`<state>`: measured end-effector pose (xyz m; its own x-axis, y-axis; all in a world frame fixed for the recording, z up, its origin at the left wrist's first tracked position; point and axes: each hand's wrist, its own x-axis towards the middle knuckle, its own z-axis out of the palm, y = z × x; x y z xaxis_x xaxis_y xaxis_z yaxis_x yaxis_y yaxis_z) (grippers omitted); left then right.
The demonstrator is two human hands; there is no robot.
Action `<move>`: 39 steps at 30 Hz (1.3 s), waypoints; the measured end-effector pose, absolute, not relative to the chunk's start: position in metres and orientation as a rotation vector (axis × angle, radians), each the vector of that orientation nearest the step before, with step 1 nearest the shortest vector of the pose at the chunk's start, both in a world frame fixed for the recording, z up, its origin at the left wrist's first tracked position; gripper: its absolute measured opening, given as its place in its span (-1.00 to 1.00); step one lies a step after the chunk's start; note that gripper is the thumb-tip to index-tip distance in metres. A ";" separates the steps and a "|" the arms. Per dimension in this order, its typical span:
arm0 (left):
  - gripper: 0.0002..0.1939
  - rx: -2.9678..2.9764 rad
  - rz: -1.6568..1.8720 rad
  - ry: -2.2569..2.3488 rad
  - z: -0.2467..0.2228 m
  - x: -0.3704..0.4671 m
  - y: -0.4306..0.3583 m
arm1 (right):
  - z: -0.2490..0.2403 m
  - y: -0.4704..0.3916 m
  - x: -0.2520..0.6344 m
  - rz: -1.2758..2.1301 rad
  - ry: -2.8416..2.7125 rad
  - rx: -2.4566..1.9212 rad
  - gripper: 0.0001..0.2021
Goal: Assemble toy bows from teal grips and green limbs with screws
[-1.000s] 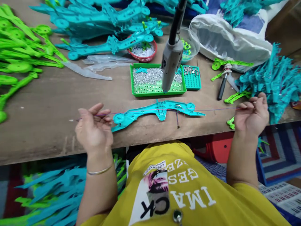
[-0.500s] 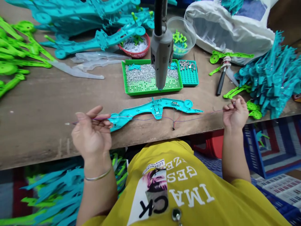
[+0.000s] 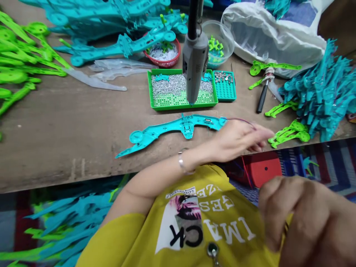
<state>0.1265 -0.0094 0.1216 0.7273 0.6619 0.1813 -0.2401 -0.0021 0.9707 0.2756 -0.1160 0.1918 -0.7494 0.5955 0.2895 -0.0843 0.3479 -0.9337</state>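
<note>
Your left arm [image 3: 161, 178] slants across your yellow shirt [image 3: 194, 211] toward the right, elbow bent, bracelet [image 3: 182, 161] at the wrist. Your left hand [image 3: 236, 140] hangs back-up over the near edge of the table [image 3: 83, 118], fingers pointing right. Your right hand [image 3: 311, 218] is raised close to the camera, short of the table's near edge, knuckles up and blurred.

The blue-green part [image 3: 167, 127] lies on the table close to the near edge, its long axis running roughly along that edge in a shallow arch. Its pointed tip aims left and slightly toward the near edge; its middle tab points at you. Its right end is partly hidden behind your left hand.

Your left fingers lie close together, tips bent down just beside the green pieces [image 3: 290, 132] near the table's near edge. A thin dark wire [image 3: 243, 120] runs from the part's right end over the back of that hand; whether your fingers grip it, you cannot tell. Your right fingers are curled, and what they hold cannot be made out.
</note>
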 end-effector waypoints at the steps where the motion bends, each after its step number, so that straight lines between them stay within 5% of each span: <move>1: -0.53 1.457 0.610 0.271 0.115 0.142 -0.011 | 0.194 -0.119 0.275 1.488 -2.034 -0.374 -0.64; 6: -0.66 1.687 0.247 0.179 0.079 0.153 -0.016 | 0.182 -0.109 0.265 1.390 -1.730 -0.564 -0.82; 12: -0.78 1.405 0.908 0.811 0.062 0.071 0.006 | 0.120 -0.047 0.248 1.157 -1.553 -1.238 -0.83; 20: -0.69 1.582 1.097 1.051 0.038 0.020 -0.014 | 0.057 -0.008 0.204 1.538 -1.322 -1.231 -0.70; 28: -0.88 2.111 1.292 1.135 0.032 0.010 -0.014 | 0.052 0.007 0.198 1.692 -1.305 -1.208 -0.68; 34: -0.89 2.146 1.184 1.213 0.022 0.008 -0.015 | 0.049 0.003 0.196 1.196 -1.802 -1.189 -0.66; 39: -0.92 2.078 1.082 1.272 0.021 0.003 -0.014 | 0.045 0.003 0.196 0.810 -2.010 -1.195 -0.97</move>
<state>0.0030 -0.0137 0.0213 0.2589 0.8885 0.3790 0.5171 -0.4589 0.7225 0.1960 0.0029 0.0447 -0.3694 0.9028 0.2202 0.4983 0.3924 -0.7731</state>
